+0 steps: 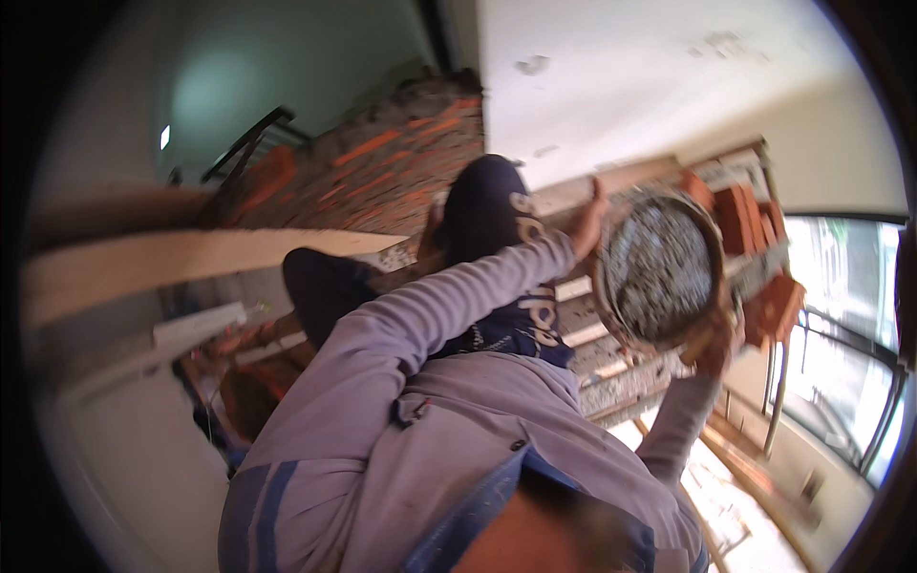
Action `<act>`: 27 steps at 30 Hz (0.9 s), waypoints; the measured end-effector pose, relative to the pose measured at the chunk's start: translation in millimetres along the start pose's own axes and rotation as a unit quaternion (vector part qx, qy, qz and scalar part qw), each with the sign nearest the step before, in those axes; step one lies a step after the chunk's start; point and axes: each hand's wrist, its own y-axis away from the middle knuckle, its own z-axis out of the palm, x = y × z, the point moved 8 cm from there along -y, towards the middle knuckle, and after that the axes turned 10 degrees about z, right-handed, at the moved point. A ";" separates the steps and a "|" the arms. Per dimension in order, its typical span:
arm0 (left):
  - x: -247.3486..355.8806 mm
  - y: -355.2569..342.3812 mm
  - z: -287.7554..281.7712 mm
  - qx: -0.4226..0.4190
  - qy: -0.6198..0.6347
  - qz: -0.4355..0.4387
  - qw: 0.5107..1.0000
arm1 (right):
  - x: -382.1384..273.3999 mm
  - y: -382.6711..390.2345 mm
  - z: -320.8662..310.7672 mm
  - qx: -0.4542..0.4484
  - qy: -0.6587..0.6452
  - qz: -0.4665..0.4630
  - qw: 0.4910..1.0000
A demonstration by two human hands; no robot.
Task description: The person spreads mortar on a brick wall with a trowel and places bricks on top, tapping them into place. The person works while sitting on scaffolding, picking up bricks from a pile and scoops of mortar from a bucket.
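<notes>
A round basin (pixel 601 285) of wet grey mortar (pixel 664 267) is held tilted, its mouth facing me, to the right of my bent knees. My left hand (pixel 587 227) presses against its left rim, with one digit sticking up and the others partly hidden. On the lower right side, my right hand (pixel 722 346) is closed round the edge, slightly blurred. Beneath the basin are the weathered planks (pixel 621 393) of a raised platform. Orange bricks (pixel 735 220) are stacked just beyond the basin, and more bricks (pixel 776 310) sit to the right of it.
A rough, partly built brick wall (pixel 382 158) rises at the far left, with a pale ledge (pixel 315 241) below it. The white wall (pixel 611 86) stands ahead. A bright window with dark bars (pixel 841 382) is on the right, near the platform's metal frame (pixel 778 401).
</notes>
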 end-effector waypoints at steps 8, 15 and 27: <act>63.8 69.9 -103.5 -0.074 -0.224 0.214 0.948 | -102.8 52.6 72.3 -0.093 0.309 -0.138 0.936; -4.7 188.6 -395.0 0.391 0.075 0.154 0.904 | -96.1 201.9 442.2 -0.476 0.519 -0.283 0.651; 64.8 232.0 -594.6 0.693 -0.125 0.333 0.627 | 125.5 290.0 780.7 -0.565 0.665 -0.157 0.462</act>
